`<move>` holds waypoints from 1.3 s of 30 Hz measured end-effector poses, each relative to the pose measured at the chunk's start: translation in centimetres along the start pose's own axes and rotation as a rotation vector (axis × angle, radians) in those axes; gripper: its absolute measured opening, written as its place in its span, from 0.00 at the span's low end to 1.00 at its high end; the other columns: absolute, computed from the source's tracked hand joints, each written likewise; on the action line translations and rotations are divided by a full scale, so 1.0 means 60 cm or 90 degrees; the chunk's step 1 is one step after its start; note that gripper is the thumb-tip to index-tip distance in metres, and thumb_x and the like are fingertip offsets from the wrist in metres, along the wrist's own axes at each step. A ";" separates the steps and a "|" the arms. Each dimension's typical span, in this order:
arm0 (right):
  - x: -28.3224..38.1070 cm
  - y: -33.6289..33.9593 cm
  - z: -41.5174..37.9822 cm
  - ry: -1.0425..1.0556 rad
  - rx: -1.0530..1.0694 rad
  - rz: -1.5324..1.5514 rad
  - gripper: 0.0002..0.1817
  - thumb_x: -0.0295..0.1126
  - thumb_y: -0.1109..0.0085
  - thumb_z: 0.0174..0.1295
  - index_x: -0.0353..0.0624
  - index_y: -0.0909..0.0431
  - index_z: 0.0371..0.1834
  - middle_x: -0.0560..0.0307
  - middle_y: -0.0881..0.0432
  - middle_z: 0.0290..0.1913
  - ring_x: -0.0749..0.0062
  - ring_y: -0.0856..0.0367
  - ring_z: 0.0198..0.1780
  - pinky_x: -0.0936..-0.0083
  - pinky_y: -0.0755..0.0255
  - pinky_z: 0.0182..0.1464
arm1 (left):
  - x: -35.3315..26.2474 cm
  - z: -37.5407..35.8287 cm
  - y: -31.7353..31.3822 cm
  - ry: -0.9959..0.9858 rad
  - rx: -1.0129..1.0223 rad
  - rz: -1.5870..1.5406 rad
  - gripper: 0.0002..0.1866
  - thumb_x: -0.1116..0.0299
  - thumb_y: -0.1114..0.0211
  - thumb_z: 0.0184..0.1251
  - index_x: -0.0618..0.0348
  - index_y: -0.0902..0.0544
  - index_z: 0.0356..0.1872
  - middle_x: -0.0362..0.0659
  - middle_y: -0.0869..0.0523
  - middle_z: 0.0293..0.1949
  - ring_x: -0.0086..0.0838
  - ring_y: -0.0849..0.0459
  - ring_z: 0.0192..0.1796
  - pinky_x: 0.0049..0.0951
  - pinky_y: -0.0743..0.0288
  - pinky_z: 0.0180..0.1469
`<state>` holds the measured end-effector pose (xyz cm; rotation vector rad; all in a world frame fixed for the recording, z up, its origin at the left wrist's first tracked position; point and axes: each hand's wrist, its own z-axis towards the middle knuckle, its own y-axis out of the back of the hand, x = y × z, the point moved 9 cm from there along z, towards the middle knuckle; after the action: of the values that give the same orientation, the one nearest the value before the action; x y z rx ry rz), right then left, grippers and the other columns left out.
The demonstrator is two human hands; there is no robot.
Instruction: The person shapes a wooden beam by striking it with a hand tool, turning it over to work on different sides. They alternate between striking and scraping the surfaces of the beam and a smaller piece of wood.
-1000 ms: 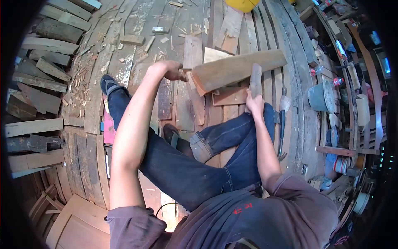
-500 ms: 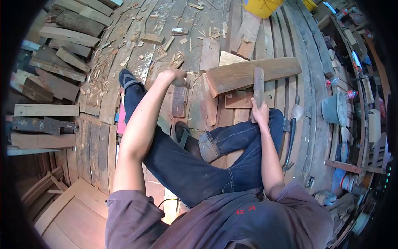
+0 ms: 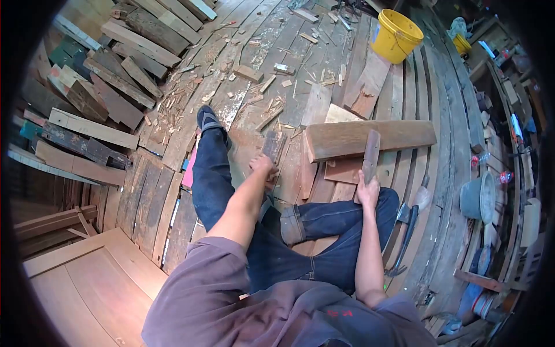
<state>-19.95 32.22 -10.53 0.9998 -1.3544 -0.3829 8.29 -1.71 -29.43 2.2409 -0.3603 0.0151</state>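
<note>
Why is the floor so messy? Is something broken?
Nothing looks broken. Wood chips and splinters lie scattered over the plank floor, mostly beyond the person's outstretched foot. The big plank lies askew across the floorboards. The right hand holds a narrow stick upright against it; the left hand grips a small dark block.

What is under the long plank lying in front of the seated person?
The long plank rests across a reddish board and a narrow strip on the floorboards. Anything beneath its middle is hidden.
</note>
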 end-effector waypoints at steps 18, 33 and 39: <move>-0.003 -0.004 -0.002 -0.001 0.001 0.011 0.37 0.59 0.42 0.64 0.27 0.24 0.51 0.22 0.18 0.44 0.30 0.19 0.51 0.47 0.23 0.51 | -0.018 -0.005 0.066 -0.032 0.026 -0.615 0.51 0.47 0.23 0.35 0.73 0.26 0.61 0.60 0.25 0.64 0.45 0.23 0.65 0.40 0.23 0.63; -0.016 -0.011 -0.001 -0.036 0.050 0.012 0.42 0.61 0.43 0.64 0.28 0.29 0.62 0.23 0.18 0.46 0.31 0.18 0.51 0.47 0.24 0.54 | -0.186 0.072 0.314 -0.361 -0.215 -0.753 0.37 0.42 0.30 0.60 0.63 0.20 0.62 0.55 0.17 0.60 0.43 0.18 0.62 0.37 0.26 0.64; -0.011 -0.005 -0.005 -0.063 0.023 0.004 0.37 0.60 0.41 0.64 0.29 0.23 0.50 0.26 0.17 0.45 0.33 0.17 0.51 0.50 0.23 0.53 | -0.160 0.067 0.067 -0.314 0.128 -0.375 0.20 0.59 0.38 0.62 0.64 0.14 0.48 0.51 0.11 0.45 0.38 0.12 0.45 0.39 0.19 0.42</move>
<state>-19.76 32.65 -11.13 1.0166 -1.4581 -0.4089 -2.43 -4.74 -30.28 2.4516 0.0623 -0.8532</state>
